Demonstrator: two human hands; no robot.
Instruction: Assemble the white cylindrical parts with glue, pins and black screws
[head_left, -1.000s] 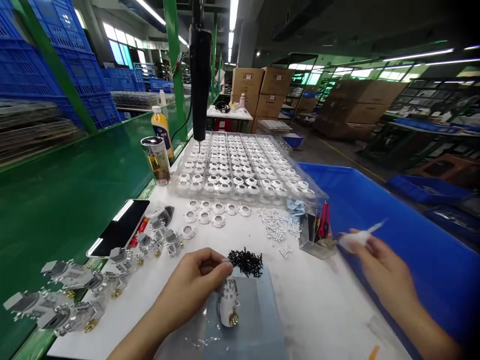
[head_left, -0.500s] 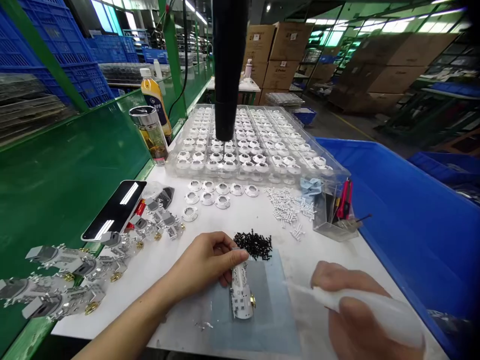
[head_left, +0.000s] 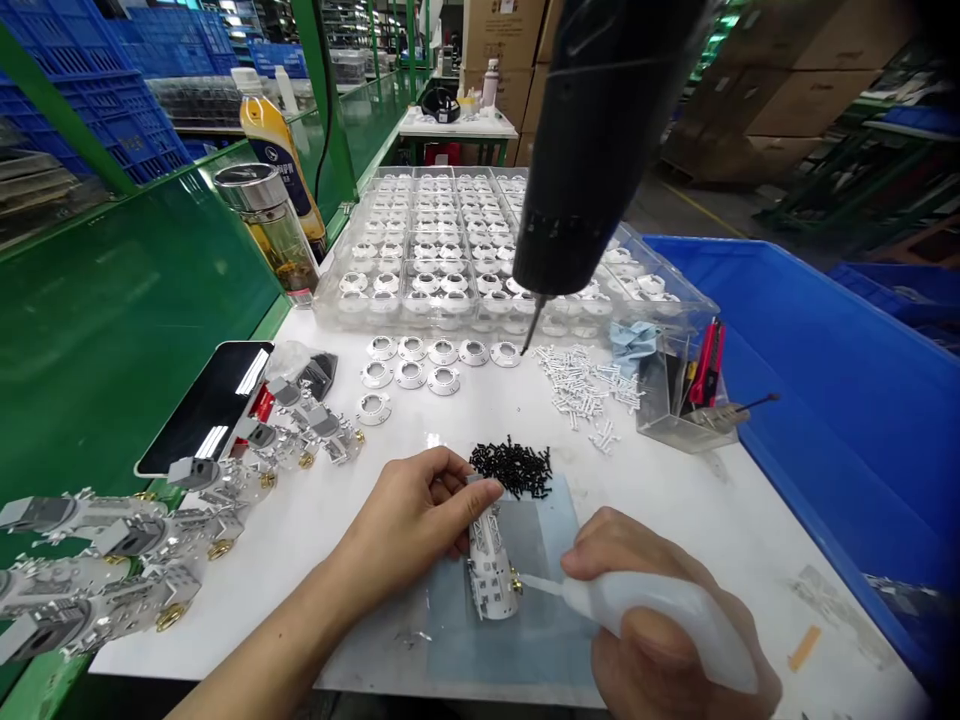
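Head view.

Risks:
- Small white metal assembly (head_left: 491, 565) looks to stand on end on grey mat (head_left: 540, 640), steadied only at top. Loosened pinch likely tips it.
- Squeeze bottle (head_left: 667, 615) nozzle at brass fitting low on assembly's side. Hard squeeze could flood part; slip could smear mat.
- Black screw pile (head_left: 514, 468) just beside assembly; sideways knock scatters it.

Pose:
- Left hand (head_left: 416, 520) in from lower left, thumb and forefinger pinching assembly top.
- Right hand (head_left: 660, 650) low right, fingers wrapped round bottle, nozzle pointing left.
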